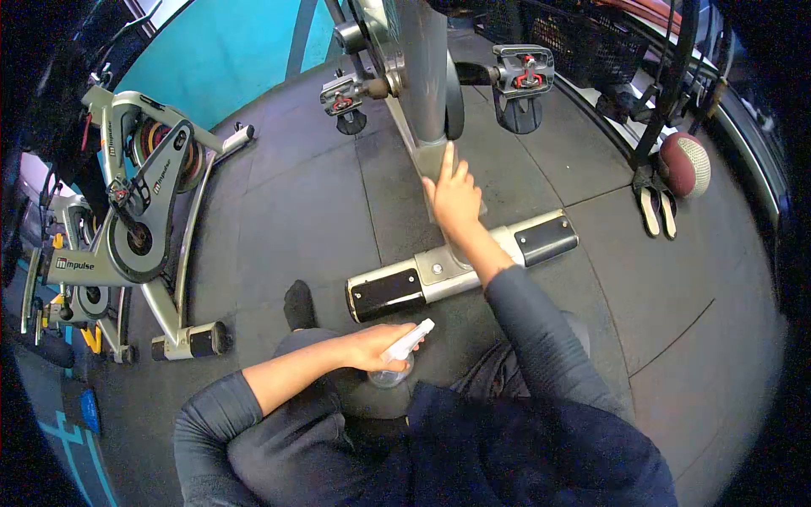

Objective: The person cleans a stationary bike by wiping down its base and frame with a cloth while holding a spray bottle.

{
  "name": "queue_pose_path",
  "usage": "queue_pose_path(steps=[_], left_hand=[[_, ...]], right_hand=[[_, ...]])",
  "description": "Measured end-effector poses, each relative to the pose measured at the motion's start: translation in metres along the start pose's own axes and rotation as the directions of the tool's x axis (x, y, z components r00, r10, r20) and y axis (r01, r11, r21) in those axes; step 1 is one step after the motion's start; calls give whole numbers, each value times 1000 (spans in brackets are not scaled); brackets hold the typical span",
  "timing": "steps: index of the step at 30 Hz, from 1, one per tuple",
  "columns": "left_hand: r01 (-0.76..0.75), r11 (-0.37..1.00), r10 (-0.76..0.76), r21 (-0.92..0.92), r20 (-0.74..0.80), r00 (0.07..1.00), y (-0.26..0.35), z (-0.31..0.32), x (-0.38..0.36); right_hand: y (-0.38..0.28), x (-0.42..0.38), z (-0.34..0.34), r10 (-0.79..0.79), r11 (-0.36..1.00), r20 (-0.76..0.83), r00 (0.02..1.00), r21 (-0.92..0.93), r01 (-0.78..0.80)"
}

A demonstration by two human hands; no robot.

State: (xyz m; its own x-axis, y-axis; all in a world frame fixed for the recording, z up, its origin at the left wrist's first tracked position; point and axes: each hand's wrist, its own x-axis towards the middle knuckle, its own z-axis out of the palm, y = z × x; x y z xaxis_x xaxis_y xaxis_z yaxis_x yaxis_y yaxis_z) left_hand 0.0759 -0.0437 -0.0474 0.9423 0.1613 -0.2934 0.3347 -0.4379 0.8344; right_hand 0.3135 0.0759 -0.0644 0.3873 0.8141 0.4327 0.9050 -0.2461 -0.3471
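My left hand [378,346] is closed around the neck of a spray bottle [390,373] with a white trigger head and a clear body, held low in front of my lap. The nozzle points up and to the right. Farther forward, my right hand [454,193] rests on the lower frame of an exercise bike [427,93]. Its index finger is stretched out along the grey post, and the other fingers lie partly apart on the metal. What is under the palm is hidden. Nearer to me is the bike's foot bar [448,270] with black end caps.
Two pedals [524,76] hang at either side of the bike. More exercise bikes [144,194] stand at the left. At the right are a pair of black shoes [655,203], a red and beige ball [684,164] and a rack. Dark rubber tiles [296,203] cover the floor.
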Motion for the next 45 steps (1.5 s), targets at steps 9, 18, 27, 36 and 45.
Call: queue_pose_path(steps=[9, 18, 27, 36, 45], left_hand=[[32, 992, -41, -123, -67, 997, 19, -8, -3], [-26, 1000, 26, -17, -31, 999, 15, -10, -1], [15, 996, -15, -89, -2, 1000, 6, -3, 0], [93, 995, -91, -25, 75, 993, -3, 2, -5], [94, 995, -91, -41, 66, 994, 4, -4, -8]], right_hand=[[6, -23, 0, -86, 996, -143, 986, -9, 86], [44, -130, -3, -160, 981, 7, 987, 113, 158], [13, -103, 12, 68, 997, 169, 983, 32, -74], [-6, -10, 1, 40, 999, -72, 997, 17, -39], [13, -28, 0, -85, 994, -155, 984, 60, 95]])
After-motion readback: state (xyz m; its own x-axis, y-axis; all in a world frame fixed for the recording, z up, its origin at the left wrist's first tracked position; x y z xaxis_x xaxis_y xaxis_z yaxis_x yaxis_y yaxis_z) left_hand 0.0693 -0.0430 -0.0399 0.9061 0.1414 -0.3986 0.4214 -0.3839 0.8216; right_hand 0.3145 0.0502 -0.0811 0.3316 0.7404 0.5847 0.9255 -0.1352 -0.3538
